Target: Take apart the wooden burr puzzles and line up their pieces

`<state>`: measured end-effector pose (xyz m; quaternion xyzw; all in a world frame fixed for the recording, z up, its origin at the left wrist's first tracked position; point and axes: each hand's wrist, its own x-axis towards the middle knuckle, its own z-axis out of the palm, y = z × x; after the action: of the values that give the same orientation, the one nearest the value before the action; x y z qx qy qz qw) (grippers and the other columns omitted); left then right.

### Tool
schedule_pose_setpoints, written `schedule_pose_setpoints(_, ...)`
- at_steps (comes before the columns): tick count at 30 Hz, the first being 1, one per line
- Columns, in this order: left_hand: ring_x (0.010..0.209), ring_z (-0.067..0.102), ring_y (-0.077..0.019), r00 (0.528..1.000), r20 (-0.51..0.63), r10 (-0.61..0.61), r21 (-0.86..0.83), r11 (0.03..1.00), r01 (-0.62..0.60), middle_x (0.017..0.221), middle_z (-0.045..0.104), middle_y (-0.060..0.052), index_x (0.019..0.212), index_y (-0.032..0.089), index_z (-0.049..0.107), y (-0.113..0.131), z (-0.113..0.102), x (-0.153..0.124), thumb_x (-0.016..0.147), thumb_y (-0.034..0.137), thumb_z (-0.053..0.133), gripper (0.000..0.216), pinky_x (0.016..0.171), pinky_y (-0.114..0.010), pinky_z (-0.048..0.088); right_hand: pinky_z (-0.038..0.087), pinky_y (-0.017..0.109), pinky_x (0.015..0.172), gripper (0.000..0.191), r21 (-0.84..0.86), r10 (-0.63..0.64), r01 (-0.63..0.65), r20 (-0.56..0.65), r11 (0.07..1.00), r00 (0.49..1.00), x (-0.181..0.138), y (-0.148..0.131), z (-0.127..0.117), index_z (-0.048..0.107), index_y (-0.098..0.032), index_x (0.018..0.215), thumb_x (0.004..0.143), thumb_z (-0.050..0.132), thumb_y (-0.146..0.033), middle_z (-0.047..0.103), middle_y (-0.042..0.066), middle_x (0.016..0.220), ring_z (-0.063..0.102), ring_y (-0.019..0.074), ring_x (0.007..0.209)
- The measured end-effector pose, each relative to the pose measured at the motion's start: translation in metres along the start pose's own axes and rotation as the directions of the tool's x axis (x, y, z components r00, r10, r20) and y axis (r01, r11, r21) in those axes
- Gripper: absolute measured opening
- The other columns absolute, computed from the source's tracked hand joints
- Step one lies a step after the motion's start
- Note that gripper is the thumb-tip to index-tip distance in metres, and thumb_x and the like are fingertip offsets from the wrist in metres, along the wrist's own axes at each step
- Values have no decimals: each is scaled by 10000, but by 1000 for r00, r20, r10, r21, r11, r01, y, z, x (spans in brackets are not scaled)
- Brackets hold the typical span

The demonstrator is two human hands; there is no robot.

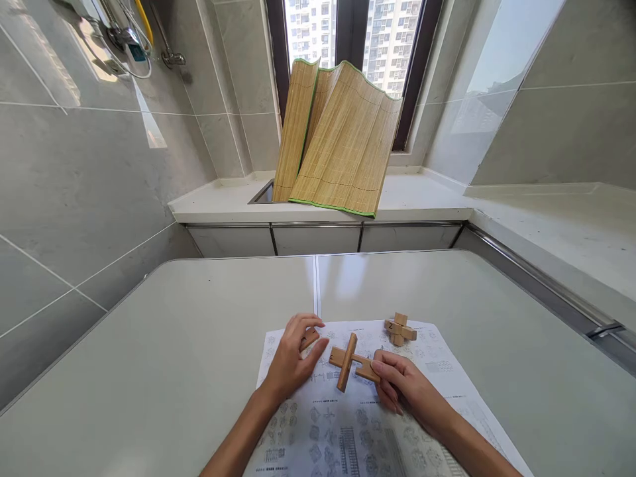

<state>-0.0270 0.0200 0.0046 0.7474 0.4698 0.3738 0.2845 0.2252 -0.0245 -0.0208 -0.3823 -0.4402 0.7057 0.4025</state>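
Tiled walls [74, 185], bright window [311, 26], perhaps bamboo mats [348, 146]

A folded bamboo mat [342, 146] leans against the window [352, 40] on the far counter [422, 199], partly over a sink [263, 193]. Grey tiled walls [74, 172] flank the white desk [149, 364]. Pipes [129, 40] hang far left.

Open tabletop [173, 344] runs along the left, far and right edges, where hands pass freely. Toward the near edge, a printed sheet [348, 437] carries the obstacles. A wooden cross [350, 361], gripped by the right hand [407, 387], lies mid-sheet. A small wooden knot [400, 329] sits near its far right corner, and a short wooden piece [309, 339] is pinched in the left hand [291, 361].
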Motion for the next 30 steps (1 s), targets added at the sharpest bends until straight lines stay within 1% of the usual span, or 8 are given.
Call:
schedule_pose_setpoints(2, 1150, 628, -263, 994, 107, -21, -124, 992, 34, 1297, 646, -90, 1277, 271, 617, 7, -1, -1, 928, 380, 708, 376, 1037, -405, 503, 285, 255, 503, 535, 10, -5, 5, 3, 1000, 1000, 0, 0, 0, 454, -221, 671, 941, 697, -615, 428, -91, 481, 376, 84, 407)
schedule_pose_setpoints(5, 1212, 613, -312, 973, 229, -24, -199, 978, 70, 1412, 616, -104, 1421, 308, 556, 12, -1, -2, 709, 410, 923, 808, 1089, -457, 479, 263, 255, 493, 531, 40, -3, 3, -3, 999, 1000, 1, 3, -2, 453, -220, 668, 941, 705, -600, 429, -88, 481, 383, 86, 410)
schedule_pose_setpoints(7, 1311, 567, -358, 959, 282, 15, -238, 970, 54, 1517, 552, -126, 1499, 321, 492, 14, 0, -3, 600, 415, 993, 1034, 1113, -490, 463, 252, 255, 488, 527, 63, 1, 0, -8, 998, 1000, 1, 5, -4, 458, -218, 665, 942, 708, -590, 428, -86, 478, 383, 86, 410)
schedule_pose_setpoints(9, 1378, 524, -373, 949, 309, 55, -287, 957, 38, 1577, 500, -141, 1552, 323, 425, 14, 2, -4, 581, 394, 1008, 1134, 1132, -503, 452, 255, 257, 488, 522, 84, -4, 4, -1, 996, 1000, 1, 6, -5, 466, -215, 658, 949, 706, -577, 437, -81, 478, 388, 87, 412)
schedule_pose_setpoints(12, 1394, 523, -361, 942, 324, 83, -332, 943, 32, 1593, 487, -150, 1580, 319, 374, 15, 5, -5, 607, 360, 999, 1157, 1152, -505, 442, 261, 260, 484, 524, 106, -12, 11, 10, 994, 1000, 0, 6, -5, 468, -218, 642, 941, 717, -568, 443, -77, 472, 391, 90, 410)
schedule_pose_setpoints(15, 1383, 534, -358, 940, 337, 58, -319, 946, 56, 1537, 545, -151, 1584, 317, 361, 16, 7, -6, 618, 363, 993, 1155, 1180, -525, 412, 261, 261, 471, 521, 114, -10, 9, 11, 993, 1000, 0, 6, -6, 473, -223, 637, 920, 736, -572, 431, -80, 455, 387, 96, 400)
schedule_pose_setpoints(23, 1257, 583, -311, 951, 307, 27, -300, 951, 69, 1415, 608, -106, 1535, 320, 434, 13, 7, -7, 569, 398, 1005, 1126, 1156, -492, 448, 245, 259, 457, 552, 94, 11, -11, -6, 995, 1000, 0, 7, -7, 461, -226, 609, 893, 742, -607, 388, -89, 435, 356, 89, 379)
schedule_pose_setpoints(30, 1174, 611, -287, 953, 302, -23, -257, 961, 105, 1337, 629, -103, 1498, 321, 477, 15, -5, -2, 552, 378, 1006, 1085, 1147, -482, 448, 203, 270, 461, 577, 69, -4, 7, -48, 998, 999, -1, 0, -7, 416, -237, 556, 874, 741, -592, 329, -94, 427, 258, 75, 366)
